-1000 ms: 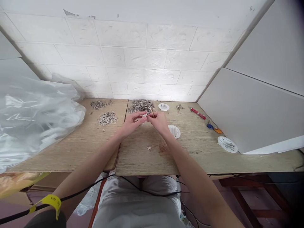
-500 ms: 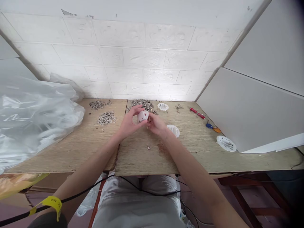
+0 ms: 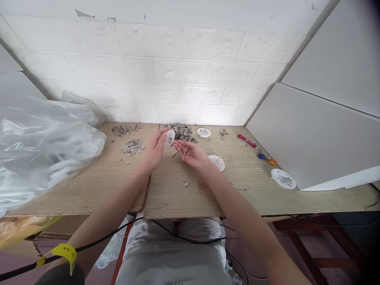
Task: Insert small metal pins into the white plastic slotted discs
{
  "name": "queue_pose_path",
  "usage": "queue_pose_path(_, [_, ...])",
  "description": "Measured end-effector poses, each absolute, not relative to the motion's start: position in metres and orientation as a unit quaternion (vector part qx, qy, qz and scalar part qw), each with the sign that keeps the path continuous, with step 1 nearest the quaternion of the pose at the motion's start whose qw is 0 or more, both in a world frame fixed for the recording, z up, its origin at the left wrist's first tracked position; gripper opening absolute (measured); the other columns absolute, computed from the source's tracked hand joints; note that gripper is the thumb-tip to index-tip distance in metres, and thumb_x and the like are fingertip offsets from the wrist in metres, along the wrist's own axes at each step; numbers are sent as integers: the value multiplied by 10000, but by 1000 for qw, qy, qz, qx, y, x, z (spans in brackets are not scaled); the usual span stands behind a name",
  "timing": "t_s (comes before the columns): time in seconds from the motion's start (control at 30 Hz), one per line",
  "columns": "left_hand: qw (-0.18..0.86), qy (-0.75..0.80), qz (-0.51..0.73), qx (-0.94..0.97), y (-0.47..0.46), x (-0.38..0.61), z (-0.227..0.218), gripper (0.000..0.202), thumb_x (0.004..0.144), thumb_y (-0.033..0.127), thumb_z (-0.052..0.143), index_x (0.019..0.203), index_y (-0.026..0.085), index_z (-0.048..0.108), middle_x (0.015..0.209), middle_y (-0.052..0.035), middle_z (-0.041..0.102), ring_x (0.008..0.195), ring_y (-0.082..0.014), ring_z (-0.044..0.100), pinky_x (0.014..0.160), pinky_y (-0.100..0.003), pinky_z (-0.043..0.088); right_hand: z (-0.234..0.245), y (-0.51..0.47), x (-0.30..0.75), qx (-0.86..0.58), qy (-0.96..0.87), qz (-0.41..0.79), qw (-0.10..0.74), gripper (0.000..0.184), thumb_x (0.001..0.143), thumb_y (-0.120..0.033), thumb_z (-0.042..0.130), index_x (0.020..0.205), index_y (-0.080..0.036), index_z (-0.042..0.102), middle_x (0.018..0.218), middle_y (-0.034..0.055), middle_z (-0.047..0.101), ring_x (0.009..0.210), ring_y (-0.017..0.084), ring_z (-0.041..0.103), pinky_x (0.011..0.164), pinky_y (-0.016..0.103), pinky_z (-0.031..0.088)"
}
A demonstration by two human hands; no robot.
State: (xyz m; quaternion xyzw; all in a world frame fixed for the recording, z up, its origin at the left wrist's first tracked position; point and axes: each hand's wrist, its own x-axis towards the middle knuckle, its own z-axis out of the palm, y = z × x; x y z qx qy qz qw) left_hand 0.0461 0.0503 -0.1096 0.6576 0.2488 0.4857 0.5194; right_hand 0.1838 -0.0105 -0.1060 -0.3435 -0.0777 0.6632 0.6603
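Observation:
My left hand [image 3: 156, 150] grips a white round slotted plastic disc [image 3: 169, 138] by its edge and holds it tilted above the table. To its right, my right hand [image 3: 193, 154] is turned palm up with its fingers loosely curled. Across those fingers lies a thin brown stick [image 3: 184, 153]. A short metal rod [image 3: 174, 153] shows by the fingertips; whether it is held too, I cannot tell. Behind the hands is a heap of small metal parts [image 3: 181, 132]. Another white slotted disc [image 3: 217, 162] lies beside my right wrist, and a small metal piece [image 3: 185, 184] lies nearer me.
Two more piles of metal parts, one darker [image 3: 120, 130] and one lighter [image 3: 133, 147], sit at left near a large plastic bag [image 3: 44, 146]. White discs [image 3: 204, 132] [image 3: 283, 178], a red object [image 3: 247, 140] and keys [image 3: 266, 159] lie rightward, beside a grey panel [image 3: 320, 138].
My left hand has moved left with the white disc, now tilted differently and away from my right hand. My right hand has turned palm up, showing the brown stick.

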Motion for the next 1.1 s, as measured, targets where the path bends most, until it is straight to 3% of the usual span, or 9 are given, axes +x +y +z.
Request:
queue_pose_path(0.13, [613, 333, 479, 532, 59, 44, -109, 431, 835, 506, 556, 1125, 190, 602, 1088, -113, 640, 883, -212, 636, 666, -351, 576, -99, -14, 184, -341, -92, 671, 652, 218, 962, -121, 402, 1103, -104, 568, 1051, 152, 700, 989, 178, 687, 829, 299, 593])
queue_pose_path(0.27, [465, 333, 474, 669, 58, 41, -112, 398, 695, 338, 742, 1066, 223, 659, 955, -64, 630, 810, -183, 602, 712, -347, 558, -97, -16, 185, -346, -107, 673, 645, 202, 970, -152, 409, 1080, -120, 576, 1062, 147, 689, 976, 177, 684, 833, 320, 588])
queue_pose_path(0.4, [288, 249, 435, 816, 55, 42, -118, 173, 787, 344, 668, 906, 244, 743, 971, -80, 573, 916, -209, 569, 825, -380, 521, -100, -16, 187, -348, -127, 672, 641, 209, 971, -186, 425, 1020, -129, 620, 908, 103, 684, 795, 149, 667, 733, 280, 575])
queue_pose_path(0.53, [211, 207, 388, 873, 57, 44, -125, 203, 825, 376, 642, 966, 284, 756, 980, -82, 551, 983, -229, 527, 871, -400, 485, -101, -17, 188, -363, -173, 667, 627, 269, 984, -249, 415, 1003, -150, 664, 775, 47, 649, 647, 118, 583, 600, 227, 510])
queue_pose_path(0.63, [193, 219, 382, 877, 58, 43, -128, 211, 818, 399, 656, 969, 289, 755, 988, -79, 557, 977, -230, 522, 850, -387, 479, -101, -18, 187, -367, -212, 666, 613, 278, 983, -278, 423, 1017, -176, 680, 763, 28, 647, 634, 118, 557, 589, 230, 491])
queue_pose_path(0.77, [205, 242, 405, 858, 54, 44, -125, 187, 826, 390, 638, 908, 280, 765, 965, -79, 578, 951, -227, 533, 815, -372, 485, -102, -19, 186, -347, -251, 672, 605, 286, 983, -274, 427, 1025, -183, 695, 830, 30, 675, 701, 113, 587, 650, 230, 509])
queue_pose_path(0.87, [278, 269, 429, 816, 52, 45, -121, 196, 807, 393, 652, 872, 250, 769, 972, -73, 598, 950, -215, 563, 825, -361, 498, -102, -18, 185, -353, -238, 656, 623, 244, 967, -229, 456, 947, -174, 693, 868, 40, 691, 773, 118, 623, 708, 239, 525])
queue_pose_path(1.0, [440, 324, 458, 701, 57, 46, -119, 262, 732, 436, 721, 852, 207, 758, 963, -65, 649, 905, -202, 605, 817, -355, 507, -101, -19, 184, -429, -240, 598, 633, 137, 900, -175, 566, 830, -168, 683, 879, 48, 707, 709, 98, 609, 565, 194, 469])
queue_pose_path(1.1, [500, 332, 465, 651, 61, 47, -122, 315, 700, 466, 741, 857, 193, 750, 964, -66, 677, 876, -193, 613, 806, -354, 505, -100, -20, 181, -439, -282, 588, 618, 80, 853, -194, 642, 823, -156, 706, 825, 40, 694, 618, 68, 541, 502, 174, 415])
